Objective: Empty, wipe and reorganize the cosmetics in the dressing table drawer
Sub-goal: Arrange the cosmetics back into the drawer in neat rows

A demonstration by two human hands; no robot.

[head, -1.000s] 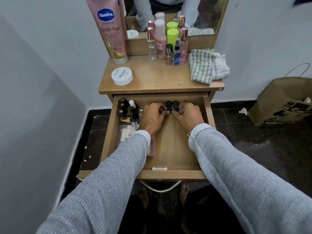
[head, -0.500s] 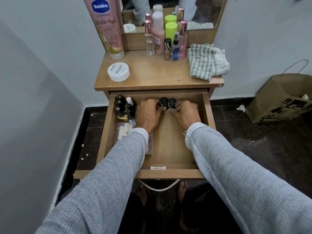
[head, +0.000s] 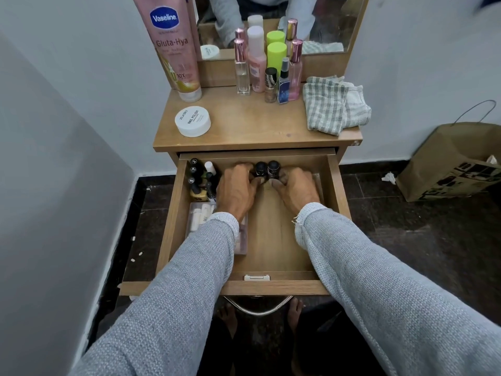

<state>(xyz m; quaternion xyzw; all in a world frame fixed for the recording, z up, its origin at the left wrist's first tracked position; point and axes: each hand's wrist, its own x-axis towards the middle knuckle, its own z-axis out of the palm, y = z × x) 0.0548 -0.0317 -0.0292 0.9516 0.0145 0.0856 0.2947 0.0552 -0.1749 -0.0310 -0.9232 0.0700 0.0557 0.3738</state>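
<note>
Hands at the back of an open drawer under a wooden tabletop.
White walls and a dark tiled floor are seen around it. Two dark-capped bottles are stood upright, caps up, against the drawer's rear wall. They are pinched between the curled fingers of the left hand and the right hand.

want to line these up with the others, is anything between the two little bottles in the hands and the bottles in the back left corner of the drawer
Only the left hand itself. It sits between the two dark-capped bottles and the bottle cluster in the back left corner. No other object shows in that gap, though the hand hides part of the drawer floor there.
</note>
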